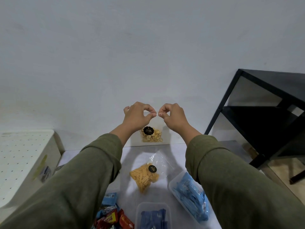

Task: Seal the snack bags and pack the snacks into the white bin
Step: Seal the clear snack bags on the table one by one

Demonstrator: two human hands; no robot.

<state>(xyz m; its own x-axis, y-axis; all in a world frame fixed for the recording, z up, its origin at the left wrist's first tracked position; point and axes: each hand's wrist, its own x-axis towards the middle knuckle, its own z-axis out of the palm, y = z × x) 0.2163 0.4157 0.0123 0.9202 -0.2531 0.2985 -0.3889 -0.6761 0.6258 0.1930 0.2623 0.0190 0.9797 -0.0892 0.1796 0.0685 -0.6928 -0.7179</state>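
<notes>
Holding: both hands lift a clear snack bag (151, 129) upright in front of the wall, above the far edge of the desk (175, 151).
White bin: the lidded white bin (24, 162) stands at the far left, beside the desk and nearer the left arm; its dotted lid looks closed.
Left hand: the left hand (136, 117) has its grip clamped on the bag's top edge, thumb and forefinger pinched together just left of the middle of the seal.
Seal line: the top edge of the bag runs level from left to right between the two pinches, so its long axis lies across the person's view; the snacks hang below, settled at the bottom under a round black label.
Right hand: the right hand (171, 118) pinches the same edge just right of the middle, its fingertips almost meeting those of the left.
Judgement: the seal seems to be pressed at its centre; the coming move probably runs each pinch outward along the edge, left hand to the left corner, right hand to the right.
Second bag: a bag of yellow stick snacks (146, 176) lies flat on the desk below the hands, its mouth pointing up and to the right; whether it is sealed cannot be told.
Other snacks: red and blue packets (112, 215) lie near the left sleeve, and two clear tubs of blue packets (189, 194) lie near the right sleeve.
Far right: a black metal shelf (264, 116) stands against the wall.
</notes>
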